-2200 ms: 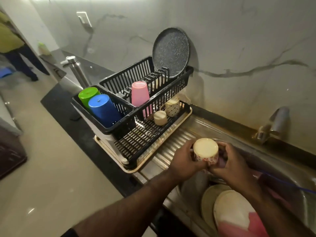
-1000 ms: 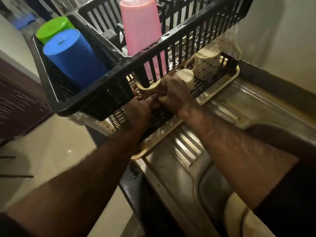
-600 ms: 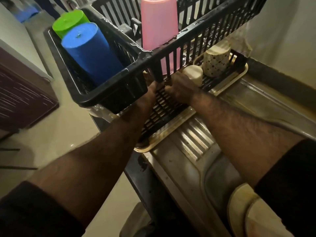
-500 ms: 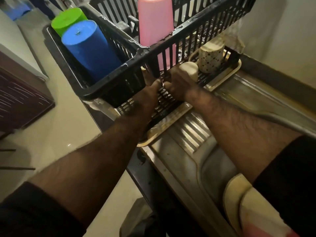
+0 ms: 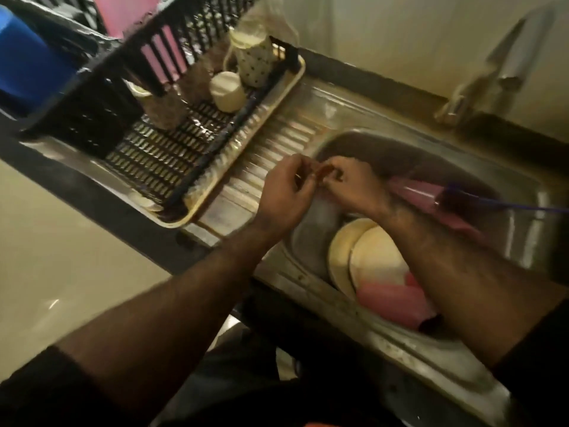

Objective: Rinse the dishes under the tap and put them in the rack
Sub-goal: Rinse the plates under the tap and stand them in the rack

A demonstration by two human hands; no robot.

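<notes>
Fingers of both hands curled loosely and meeting tip to tip over the near-left edge of the sink basin (image 5: pixel 520 208); left hand (image 5: pixel 284 195) and right hand (image 5: pixel 351 188) side by side, nearly touching, too blurred to tell whether anything small is pinched between them. Below the right forearm, two cream plates (image 5: pixel 363 257) leaning overlapped inside the basin, with a pink cup (image 5: pixel 397 303) lying on its side against them. Farther back in the basin, another pink tumbler (image 5: pixel 415 195) on its side, a purple-handled bottle brush (image 5: pixel 492 204) poking into its mouth. On the left, beside the ribbed drainboard (image 5: pixel 277 149), a black two-tier dish rack (image 5: pixel 172 155) seated in a cream drip tray (image 5: pixel 246 131). On the lower tier: a dotted mug (image 5: pixel 255 63) upside down at the far end, a plain cream cup (image 5: pixel 228 90) inverted just beside it, and a third small cup (image 5: pixel 144 94) half hidden under the upper tier's rail. In the upper tier, a blue tumbler (image 5: pixel 27 69) and a pink tumbler (image 5: pixel 129 10), both cropped by the frame. At upper right, a steel tap (image 5: pixel 495 60) against the pale wall, blurred.
</notes>
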